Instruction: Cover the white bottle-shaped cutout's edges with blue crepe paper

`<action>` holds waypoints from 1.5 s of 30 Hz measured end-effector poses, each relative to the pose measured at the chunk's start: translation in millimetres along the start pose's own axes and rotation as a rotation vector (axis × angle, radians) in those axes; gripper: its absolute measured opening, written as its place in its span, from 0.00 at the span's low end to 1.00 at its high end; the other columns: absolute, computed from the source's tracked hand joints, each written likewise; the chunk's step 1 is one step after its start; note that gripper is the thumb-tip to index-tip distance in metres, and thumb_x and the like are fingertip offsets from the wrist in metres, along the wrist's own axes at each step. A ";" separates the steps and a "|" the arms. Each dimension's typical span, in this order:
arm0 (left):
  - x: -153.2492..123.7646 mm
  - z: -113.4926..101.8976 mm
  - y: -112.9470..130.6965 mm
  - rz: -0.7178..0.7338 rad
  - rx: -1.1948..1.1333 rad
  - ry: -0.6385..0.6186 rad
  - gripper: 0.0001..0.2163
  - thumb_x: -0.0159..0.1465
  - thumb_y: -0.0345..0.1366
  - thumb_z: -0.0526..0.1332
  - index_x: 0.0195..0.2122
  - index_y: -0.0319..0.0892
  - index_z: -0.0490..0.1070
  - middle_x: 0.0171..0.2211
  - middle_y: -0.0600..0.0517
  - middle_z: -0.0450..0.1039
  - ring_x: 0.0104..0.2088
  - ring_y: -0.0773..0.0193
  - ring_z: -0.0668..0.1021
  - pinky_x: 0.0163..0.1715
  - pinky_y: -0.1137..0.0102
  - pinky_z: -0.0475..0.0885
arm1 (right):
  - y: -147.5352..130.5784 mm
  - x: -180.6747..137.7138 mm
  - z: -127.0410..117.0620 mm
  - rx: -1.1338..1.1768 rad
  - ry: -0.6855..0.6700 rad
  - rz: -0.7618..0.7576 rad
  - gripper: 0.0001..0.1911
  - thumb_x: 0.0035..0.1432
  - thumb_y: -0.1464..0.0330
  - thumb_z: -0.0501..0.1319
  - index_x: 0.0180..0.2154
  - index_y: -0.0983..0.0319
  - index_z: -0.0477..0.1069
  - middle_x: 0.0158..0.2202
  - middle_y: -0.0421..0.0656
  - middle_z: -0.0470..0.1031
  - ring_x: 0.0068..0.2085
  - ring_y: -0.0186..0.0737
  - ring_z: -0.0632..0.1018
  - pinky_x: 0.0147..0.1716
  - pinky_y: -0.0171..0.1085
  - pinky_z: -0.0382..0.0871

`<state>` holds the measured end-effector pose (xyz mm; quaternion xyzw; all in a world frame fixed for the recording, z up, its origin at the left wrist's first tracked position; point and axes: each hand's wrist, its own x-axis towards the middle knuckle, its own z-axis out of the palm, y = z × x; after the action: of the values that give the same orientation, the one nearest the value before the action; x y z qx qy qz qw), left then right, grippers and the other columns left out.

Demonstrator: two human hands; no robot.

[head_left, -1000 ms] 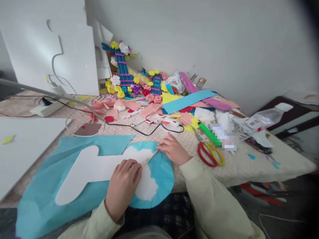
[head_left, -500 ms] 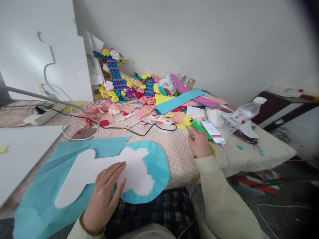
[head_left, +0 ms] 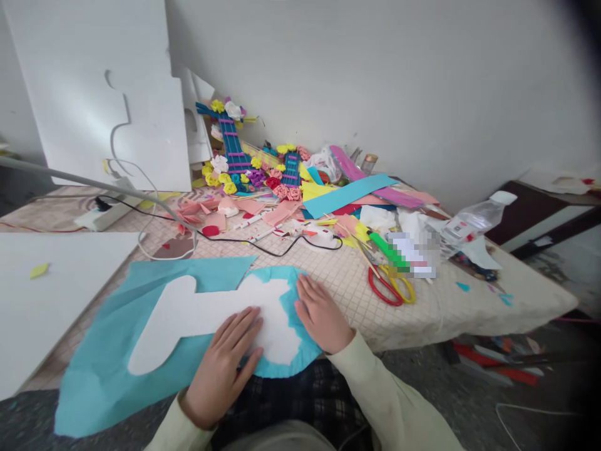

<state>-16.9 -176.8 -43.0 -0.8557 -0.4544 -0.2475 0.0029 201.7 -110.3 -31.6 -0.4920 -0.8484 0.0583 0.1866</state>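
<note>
A white board cutout (head_left: 188, 319) with a rounded left piece and a long neck lies on turquoise crepe paper (head_left: 107, 376). At its right end, the folded paper border (head_left: 307, 351) wraps over the board's edge. My left hand (head_left: 225, 366) rests flat on the white cutout near the middle, fingers stretched and thumb apart. On the right border, my right hand (head_left: 323, 316) lies with its fingers extended over the folded paper. Scissors (head_left: 387, 291) with red and yellow handles lie on the table to the right, beside a green-handled tool (head_left: 387, 249).
Paper-flower guitars (head_left: 235, 147), paper strips (head_left: 350, 195) and a hot glue gun (head_left: 319, 235) with a black cord crowd the back. A plastic bottle (head_left: 479, 219) lies at right. A white board (head_left: 70, 269) and power strip (head_left: 106, 216) are at left.
My right hand has left the scissors, which now lie on the table, and moved left onto the folded paper border. My left hand stays on the cutout. The view has shifted slightly.
</note>
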 end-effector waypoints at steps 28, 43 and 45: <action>-33.6 -3.2 57.2 -0.967 -1.561 0.265 0.11 0.47 0.42 0.66 0.25 0.39 0.73 0.19 0.54 0.70 0.22 0.65 0.71 0.28 0.70 0.69 | -0.5 -55.7 -44.0 1.402 0.237 0.601 0.27 0.53 0.50 0.48 0.44 0.61 0.69 0.42 0.47 0.75 0.42 0.47 0.75 0.35 0.42 0.71; -52.4 17.5 39.0 -0.868 -1.391 0.139 0.21 0.52 0.52 0.59 0.44 0.48 0.70 0.46 0.50 0.72 0.48 0.48 0.72 0.45 0.55 0.69 | -20.2 -41.4 -61.1 1.244 0.199 0.683 0.24 0.38 0.59 0.67 0.38 0.65 0.70 0.37 0.48 0.77 0.38 0.48 0.77 0.39 0.46 0.72; -46.7 20.7 38.4 -1.009 -1.424 0.232 0.20 0.51 0.52 0.61 0.41 0.47 0.71 0.44 0.50 0.73 0.47 0.51 0.72 0.42 0.60 0.71 | -19.9 -43.4 -55.5 1.250 0.226 0.727 0.24 0.37 0.59 0.68 0.38 0.65 0.71 0.36 0.48 0.78 0.36 0.48 0.77 0.38 0.46 0.72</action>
<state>0.0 -230.8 -72.7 -0.3209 -0.5129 -0.5292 -0.5948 225.6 -162.3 14.1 -0.5471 -0.4155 0.5387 0.4876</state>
